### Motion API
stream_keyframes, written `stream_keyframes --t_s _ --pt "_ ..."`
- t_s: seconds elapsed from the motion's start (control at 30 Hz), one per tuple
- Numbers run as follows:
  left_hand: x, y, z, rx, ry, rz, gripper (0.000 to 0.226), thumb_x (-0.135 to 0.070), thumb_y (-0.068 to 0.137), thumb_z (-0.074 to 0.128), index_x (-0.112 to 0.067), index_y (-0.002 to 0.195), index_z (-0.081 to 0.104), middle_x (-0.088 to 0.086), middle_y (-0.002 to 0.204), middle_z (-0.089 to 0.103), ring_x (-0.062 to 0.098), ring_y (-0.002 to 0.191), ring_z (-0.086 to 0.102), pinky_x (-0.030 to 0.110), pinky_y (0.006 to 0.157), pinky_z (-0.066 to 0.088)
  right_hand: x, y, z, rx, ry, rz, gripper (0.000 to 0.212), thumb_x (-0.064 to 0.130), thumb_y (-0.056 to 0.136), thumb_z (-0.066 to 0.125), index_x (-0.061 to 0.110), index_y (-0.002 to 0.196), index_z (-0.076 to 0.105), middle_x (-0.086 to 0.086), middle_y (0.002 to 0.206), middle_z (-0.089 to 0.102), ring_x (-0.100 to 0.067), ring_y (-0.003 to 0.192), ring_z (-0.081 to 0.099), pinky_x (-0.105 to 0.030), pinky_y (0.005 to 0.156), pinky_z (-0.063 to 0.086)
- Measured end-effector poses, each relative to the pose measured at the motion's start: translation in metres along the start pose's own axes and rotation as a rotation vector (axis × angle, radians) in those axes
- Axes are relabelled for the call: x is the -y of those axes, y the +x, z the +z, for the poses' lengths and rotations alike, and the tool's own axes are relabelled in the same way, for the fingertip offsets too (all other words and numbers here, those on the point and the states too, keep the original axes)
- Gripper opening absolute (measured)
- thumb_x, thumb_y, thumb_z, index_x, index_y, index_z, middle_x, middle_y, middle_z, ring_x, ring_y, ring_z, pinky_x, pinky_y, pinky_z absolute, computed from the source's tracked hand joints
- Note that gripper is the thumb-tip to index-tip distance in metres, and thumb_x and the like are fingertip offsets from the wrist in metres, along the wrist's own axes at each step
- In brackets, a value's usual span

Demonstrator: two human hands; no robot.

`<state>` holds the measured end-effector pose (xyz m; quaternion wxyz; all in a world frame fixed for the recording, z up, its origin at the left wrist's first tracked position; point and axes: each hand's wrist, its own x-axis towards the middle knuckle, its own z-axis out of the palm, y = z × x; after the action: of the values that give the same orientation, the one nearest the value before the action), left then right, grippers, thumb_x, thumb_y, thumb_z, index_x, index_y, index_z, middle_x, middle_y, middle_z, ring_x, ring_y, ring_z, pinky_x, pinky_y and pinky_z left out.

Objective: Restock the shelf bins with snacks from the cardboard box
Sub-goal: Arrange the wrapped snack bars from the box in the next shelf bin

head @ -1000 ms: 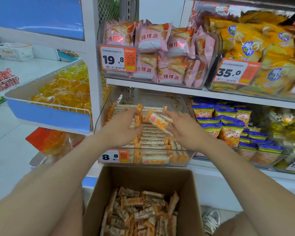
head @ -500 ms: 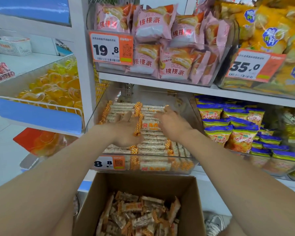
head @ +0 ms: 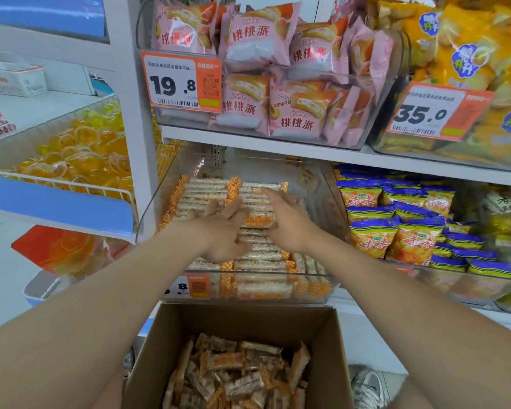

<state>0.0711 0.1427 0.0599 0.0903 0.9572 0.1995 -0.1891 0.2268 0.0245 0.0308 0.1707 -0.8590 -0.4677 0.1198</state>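
Your left hand and right hand now lie spread flat on the bars in the middle bin, the bar you pinched a second ago laid in, so the near box, still well stocked, is likely next.

Bright, even lighting; wide-angle bending at edges.
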Motion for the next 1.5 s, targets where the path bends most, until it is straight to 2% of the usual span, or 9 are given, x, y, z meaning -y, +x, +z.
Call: stream_keyframes --t_s 0.23,0.4,0.57,0.73,0.87,1.07,1.17,1.37,1.5 --pt "0.002 -0.005 -0.003 -0.182 0.008 0.039 0.075 -0.059 0.104 0.044 -0.030 0.166 0.013 0.001 0.174 0.008 0.040 0.157 0.012 0.062 0.123 0.018 0.018 -0.038 -0.025 -0.085 -0.083 0.258 0.072 0.023 0.091 0.072 0.013 0.150 0.033 -0.024 0.146 0.037 -0.049 0.140 0.035 -0.052 0.108 0.045" --pt "-0.010 -0.048 -0.010 -0.500 -0.053 0.186 0.031 -0.042 0.100 0.053 -0.023 0.123 0.064 0.003 0.115 0.067 0.027 0.107 0.064 0.042 0.087 0.055 0.036 -0.102 -0.055 -0.116 0.018 -0.018 0.023 0.026 0.096 0.063 0.024 0.116 0.071 0.005 0.090 0.071 -0.011 0.087 0.069 -0.029 0.076 0.054" --pt "-0.040 -0.115 0.019 -0.392 -0.252 0.387 0.016 -0.030 0.097 0.058 -0.031 0.081 0.063 -0.015 0.066 0.058 0.003 0.067 0.056 0.021 0.058 0.038 0.053 -0.165 -0.049 0.263 -0.038 -0.156 0.018 0.024 0.096 0.063 0.023 0.080 0.072 0.007 0.055 0.057 -0.003 0.054 0.055 -0.013 0.054 0.039" --pt "-0.057 -0.109 0.092 -0.005 -0.080 0.411 0.011 -0.030 0.099 0.058 -0.027 0.095 0.068 -0.012 0.081 0.064 0.007 0.074 0.059 0.030 0.072 0.051 0.028 -0.194 0.013 0.594 -0.300 -0.141 0.025 0.021 0.096 0.052 0.012 0.078 0.067 -0.009 0.073 0.064 -0.029 0.069 0.064 -0.047 0.065 0.058" --pt "-0.060 -0.078 0.144 0.194 -0.027 0.248 0.024 -0.037 0.101 0.058 -0.030 0.123 0.066 -0.005 0.112 0.065 0.019 0.099 0.064 0.041 0.090 0.058 0.004 -0.198 0.048 0.551 -0.449 0.013 0.023 0.009 0.099 0.055 0.014 0.076 0.052 -0.008 0.083 0.054 -0.027 0.067 0.056 -0.034 0.053 0.040" --pt "-0.044 -0.024 0.225 0.193 -0.323 0.051 0.029 -0.032 0.103 0.058 -0.025 0.130 0.065 0.002 0.127 0.064 0.022 0.113 0.061 0.033 0.093 0.051 -0.030 -0.187 0.125 0.446 -0.131 0.326 0.012 0.007 0.100 0.055 0.011 0.088 0.058 -0.018 0.109 0.062 -0.030 0.084 0.062 -0.035 0.065 0.049" --pt "-0.041 -0.006 0.276 0.157 -0.406 -0.052 0.028 -0.027 0.102 0.059 -0.022 0.129 0.064 0.005 0.128 0.065 0.025 0.114 0.063 0.035 0.095 0.052 -0.045 -0.192 0.184 0.535 -0.018 0.491 0.034 0.016 0.103 0.054 0.004 0.135 0.055 -0.030 0.154 0.038 -0.039 0.116 0.062 -0.041 0.093 0.056" --pt "-0.048 0.019 0.344 0.186 -0.449 -0.069 0.069 -0.010 0.101 0.059 -0.016 0.162 0.028 0.014 0.155 0.045 0.034 0.133 0.053 0.042 0.107 0.051 -0.059 -0.198 0.267 0.518 0.186 0.704 0.019 0.025 0.100 0.057 0.011 0.109 0.064 -0.014 0.121 0.063 -0.035 0.117 0.060 -0.035 0.092 0.052" --pt "-0.055 0.027 0.368 0.190 -0.474 -0.083 0.078 -0.007 0.101 0.060 -0.012 0.166 0.017 0.013 0.171 0.020 0.035 0.156 0.024 0.041 0.122 0.035 -0.065 -0.202 0.298 0.546 0.282 0.725 0.055 0.040 0.100 0.058 0.013 0.147 0.052 -0.013 0.150 0.051 -0.036 0.137 0.049 -0.039 0.113 0.043"
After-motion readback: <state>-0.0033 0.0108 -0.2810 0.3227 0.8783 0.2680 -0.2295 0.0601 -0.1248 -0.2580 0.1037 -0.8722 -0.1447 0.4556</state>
